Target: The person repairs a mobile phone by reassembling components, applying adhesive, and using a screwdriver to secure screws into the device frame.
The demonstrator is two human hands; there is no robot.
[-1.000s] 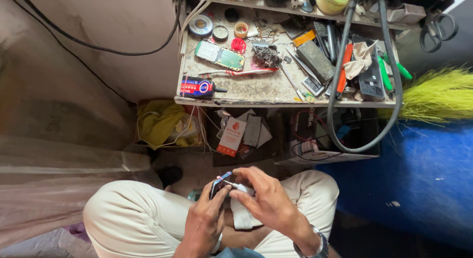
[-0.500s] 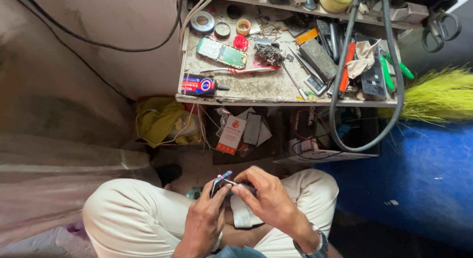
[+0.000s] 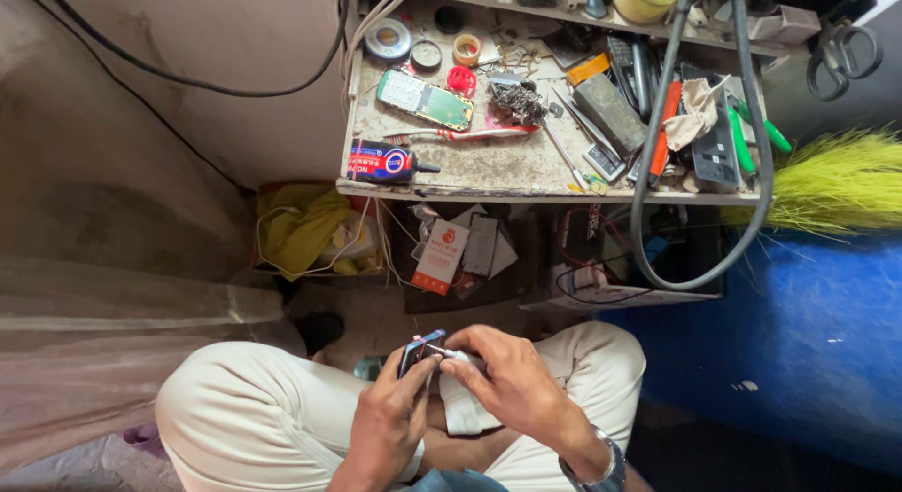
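Below, in the head view, the left hand (image 3: pixel 393 426) closes its grip around a small dark mobile phone (image 3: pixel 419 349) over the lap; the right hand (image 3: pixel 512 384) pinches a thin tool (image 3: pixel 455 355) against it, beneath the cluttered bench (image 3: pixel 489 168).

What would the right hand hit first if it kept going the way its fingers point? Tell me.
The right hand points toward the person's left, fingers on a small tool. Straight on, it would meet the small dark phone held in the left hand, which looks to lie right at the tool's tip.
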